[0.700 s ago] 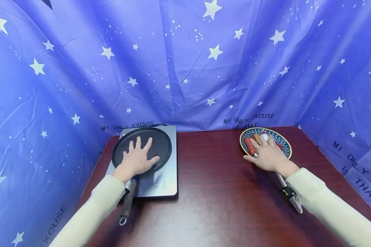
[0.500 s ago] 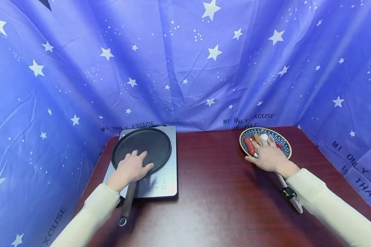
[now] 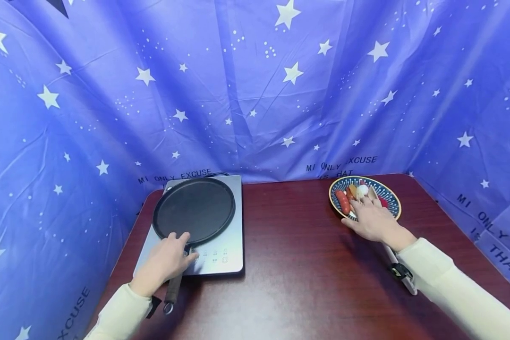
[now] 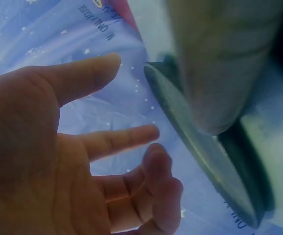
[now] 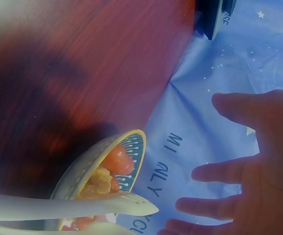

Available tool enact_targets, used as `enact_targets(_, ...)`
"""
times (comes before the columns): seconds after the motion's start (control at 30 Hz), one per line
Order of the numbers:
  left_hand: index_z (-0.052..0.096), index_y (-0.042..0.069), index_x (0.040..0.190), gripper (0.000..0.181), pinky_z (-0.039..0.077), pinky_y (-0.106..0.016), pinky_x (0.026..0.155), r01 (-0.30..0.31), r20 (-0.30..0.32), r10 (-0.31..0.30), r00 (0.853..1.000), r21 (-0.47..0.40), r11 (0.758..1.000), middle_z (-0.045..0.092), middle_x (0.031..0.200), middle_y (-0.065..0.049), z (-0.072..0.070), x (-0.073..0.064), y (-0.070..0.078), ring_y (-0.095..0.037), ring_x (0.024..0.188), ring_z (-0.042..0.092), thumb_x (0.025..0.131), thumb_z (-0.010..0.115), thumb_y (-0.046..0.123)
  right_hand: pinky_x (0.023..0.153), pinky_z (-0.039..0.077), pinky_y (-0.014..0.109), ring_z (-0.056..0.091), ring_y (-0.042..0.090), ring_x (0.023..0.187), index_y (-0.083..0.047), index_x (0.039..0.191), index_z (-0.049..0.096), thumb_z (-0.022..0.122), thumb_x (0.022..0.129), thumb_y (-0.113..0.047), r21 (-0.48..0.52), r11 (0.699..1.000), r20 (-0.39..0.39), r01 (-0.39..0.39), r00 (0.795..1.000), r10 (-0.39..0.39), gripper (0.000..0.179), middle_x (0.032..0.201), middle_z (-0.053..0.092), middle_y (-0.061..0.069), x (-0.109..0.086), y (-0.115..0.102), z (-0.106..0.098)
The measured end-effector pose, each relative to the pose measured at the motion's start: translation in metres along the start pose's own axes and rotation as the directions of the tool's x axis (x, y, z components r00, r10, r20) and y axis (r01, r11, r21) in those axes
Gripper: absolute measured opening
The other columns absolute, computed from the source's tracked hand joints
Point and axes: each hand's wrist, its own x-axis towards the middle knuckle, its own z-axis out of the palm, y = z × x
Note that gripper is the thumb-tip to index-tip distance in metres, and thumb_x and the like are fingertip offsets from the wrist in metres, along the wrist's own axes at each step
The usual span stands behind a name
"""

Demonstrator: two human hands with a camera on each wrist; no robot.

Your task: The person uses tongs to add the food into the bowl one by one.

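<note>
Left hand (image 3: 165, 259), grip apart, partly hides the pan handle (image 3: 172, 290); right hand (image 3: 376, 222), grip apart, the tongs (image 3: 409, 285).

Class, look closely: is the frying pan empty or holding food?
Empty: the frying pan shows only bare black inside in the head view.

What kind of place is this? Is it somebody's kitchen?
Maybe a little booth set up for cooking, not a regular kitchen. Starry cloth hangs around the table, while a pan on a hotplate and a bowl of food suggest cooking.
</note>
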Motion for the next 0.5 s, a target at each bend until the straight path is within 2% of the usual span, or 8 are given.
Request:
enact_targets(0.13, 0.051, -0.002, 0.117, 0.053, 0.046, -0.047, 0.062, 0.03, 0.008, -0.029, 1.0, -0.03, 0.999, 0.054, 0.086, -0.019, 0.007, -0.008, -0.003, -0.032, 0.07, 0.057, 0.083, 0.068, 0.036, 0.077, 0.037, 0.066, 0.04, 0.057, 0.107, 0.005, 0.125, 0.052, 0.062, 0.085, -0.043, 0.008, 1.0, -0.007, -0.005, 1.0, 0.005, 0.063, 0.123, 0.043, 0.036, -0.003, 0.0, 0.0)
enact_targets(0.23, 0.05, -0.002, 0.111, 0.049, 0.044, -0.044, 0.058, 0.051, 0.008, -0.051, 0.999, -0.051, 0.997, 0.052, 0.079, -0.015, 0.011, -0.012, -0.004, -0.029, 0.065, 0.055, 0.086, 0.065, 0.037, 0.083, 0.033, 0.069, 0.033, 0.062, 0.112, 0.007, 0.127, 0.049, 0.061, 0.086, -0.045, 0.02, 0.999, 0.0, -0.027, 1.0, 0.027, 0.067, 0.135, 0.031, 0.04, -0.004, 0.003, -0.001)
enact_targets(0.33, 0.049, -0.002, 0.108, 0.047, 0.044, -0.045, 0.056, 0.065, -0.019, -0.066, 0.998, -0.061, 0.996, 0.052, 0.077, -0.015, 0.016, -0.014, -0.005, -0.031, 0.064, 0.056, 0.086, 0.065, 0.036, 0.086, 0.03, 0.07, 0.027, 0.065, 0.115, 0.009, 0.132, 0.044, 0.059, 0.087, -0.045, 0.016, 0.999, 0.009, -0.046, 0.999, 0.046, 0.072, 0.141, 0.016, 0.043, -0.004, 0.007, -0.001)
enact_targets(0.5, 0.05, -0.004, 0.105, 0.05, 0.045, -0.048, 0.059, 0.117, -0.034, -0.119, 0.992, -0.062, 0.991, 0.054, 0.076, -0.016, 0.028, -0.02, -0.007, -0.038, 0.068, 0.058, 0.084, 0.067, 0.038, 0.088, 0.027, 0.071, 0.026, 0.064, 0.116, 0.01, 0.137, 0.038, 0.059, 0.088, -0.044, 0.019, 0.998, 0.013, -0.053, 0.998, 0.053, 0.076, 0.141, 0.017, 0.043, -0.006, 0.013, 0.001)
